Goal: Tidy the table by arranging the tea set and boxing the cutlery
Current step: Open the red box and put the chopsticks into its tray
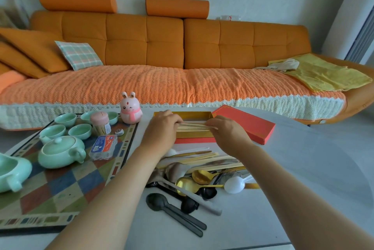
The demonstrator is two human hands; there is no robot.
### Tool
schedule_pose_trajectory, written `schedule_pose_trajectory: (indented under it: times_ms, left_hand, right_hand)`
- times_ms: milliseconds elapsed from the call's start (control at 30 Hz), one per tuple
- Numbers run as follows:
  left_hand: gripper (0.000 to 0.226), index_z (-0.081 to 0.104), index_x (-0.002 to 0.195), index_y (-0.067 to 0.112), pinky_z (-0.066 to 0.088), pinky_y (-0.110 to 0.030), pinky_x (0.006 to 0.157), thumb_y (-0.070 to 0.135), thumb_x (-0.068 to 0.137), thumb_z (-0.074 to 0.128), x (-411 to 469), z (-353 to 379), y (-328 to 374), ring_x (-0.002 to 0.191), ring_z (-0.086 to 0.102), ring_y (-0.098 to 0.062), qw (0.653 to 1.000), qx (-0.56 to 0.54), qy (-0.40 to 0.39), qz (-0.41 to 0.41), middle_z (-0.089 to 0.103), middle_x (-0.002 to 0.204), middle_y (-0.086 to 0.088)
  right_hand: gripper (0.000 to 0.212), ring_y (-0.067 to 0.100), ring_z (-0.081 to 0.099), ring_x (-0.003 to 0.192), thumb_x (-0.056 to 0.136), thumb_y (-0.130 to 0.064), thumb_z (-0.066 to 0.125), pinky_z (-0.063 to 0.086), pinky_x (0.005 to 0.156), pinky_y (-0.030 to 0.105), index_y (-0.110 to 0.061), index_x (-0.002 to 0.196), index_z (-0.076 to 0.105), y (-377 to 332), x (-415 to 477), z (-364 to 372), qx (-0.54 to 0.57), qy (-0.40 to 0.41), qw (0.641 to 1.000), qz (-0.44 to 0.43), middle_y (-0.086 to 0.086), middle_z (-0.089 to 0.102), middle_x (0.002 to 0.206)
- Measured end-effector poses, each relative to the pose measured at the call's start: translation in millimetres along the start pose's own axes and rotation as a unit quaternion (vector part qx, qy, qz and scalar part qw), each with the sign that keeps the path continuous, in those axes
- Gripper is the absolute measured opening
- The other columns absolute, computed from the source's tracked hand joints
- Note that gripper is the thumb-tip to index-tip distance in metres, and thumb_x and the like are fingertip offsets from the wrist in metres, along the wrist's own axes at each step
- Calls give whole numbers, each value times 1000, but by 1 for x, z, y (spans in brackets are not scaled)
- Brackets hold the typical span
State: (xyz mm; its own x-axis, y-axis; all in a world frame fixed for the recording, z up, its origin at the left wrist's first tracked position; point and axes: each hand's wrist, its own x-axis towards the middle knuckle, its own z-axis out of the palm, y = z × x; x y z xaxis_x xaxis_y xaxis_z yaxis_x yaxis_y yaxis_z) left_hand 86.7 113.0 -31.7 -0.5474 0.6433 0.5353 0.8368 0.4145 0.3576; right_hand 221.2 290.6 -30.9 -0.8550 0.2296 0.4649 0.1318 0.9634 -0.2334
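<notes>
Both hands over the open gold-lined box (pixel 199 115) at the far side of the table (pixel 303 168): left hand (pixel 162 128) and right hand (pixel 226 130) each pinch one end of a bundle of wooden chopsticks (pixel 193 126), fingers closed on it, sticks lying lengthwise over the box interior, prob being laid in. Can't tell if the bundle already rests on the box floor or is a bit above it. Red lid (pixel 245 124) sits just beside the box on the right, touching or nearly so. Rest of the cutlery pile (pixel 202 172) (gold spoons, white & black plastic spoons, more chopsticks) is heaped near the person, not boxed yet. Tea set on the patterned tray (pixel 60 189) at left: teapot (pixel 60 151), small cups (pixel 81 130), looks roughly grouped. Risks, as I judge: if one hand lets go before the other, sticks fan out & some roll off over the box rim; bundle angled vs box length → ends catch on the short walls & won't seat flat; forearms hang right over the pile, so pulling back low could drag spoons off the table edge; left elbow near the tray, a wide swing could knock the teapot; lid so close it may get nudged off the far edge
</notes>
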Motion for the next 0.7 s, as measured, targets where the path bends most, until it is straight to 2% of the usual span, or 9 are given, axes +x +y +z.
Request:
schedule_pose_trajectory:
  times_ms: [133,300,400,500,600,700]
  left_hand:
    - [17,72,103,15,48,-41,83,10,95,58,-2,-9,-17,99,56,-25,998,42,35,-26,64,102,-3]
    - [30,69,117,20,43,-39,87,8,92,58,-5,-4,-28,106,51,-25,994,106,28,-25,62,114,-1]
    - [34,61,130,24,38,-38,97,24,96,54,-6,4,-27,115,46,-21,994,97,-54,13,57,124,3]
    - [40,53,138,25,29,-38,106,36,101,43,-5,12,-25,128,42,-21,985,96,-145,20,52,137,4]
    - [43,48,140,24,23,-38,110,37,100,42,-5,15,-26,132,39,-21,978,121,-170,17,48,142,2]
    - [45,48,140,23,29,-39,110,39,99,43,-2,16,-24,132,37,-21,979,113,-166,10,46,142,2]
  right_hand:
    - [29,25,59,92,98,-1,50,45,76,28,-9,119,68,3,10,13,9,14,1000,7,5,60,104]
    - [33,26,60,96,97,3,48,53,80,39,-11,117,69,-6,25,24,25,16,999,16,5,62,105]
    - [32,27,62,99,98,-1,47,52,85,39,-13,115,70,-3,32,29,21,-5,999,36,6,64,110]
    - [34,25,61,105,97,0,45,49,91,32,-13,118,69,-2,36,32,21,-38,997,59,7,66,117]
    - [32,26,61,108,98,-3,45,49,93,35,-11,119,68,-4,35,32,40,-20,998,44,8,65,120]
    - [30,22,63,104,97,-10,46,51,90,34,-13,115,70,-7,29,31,41,-24,999,13,5,68,117]
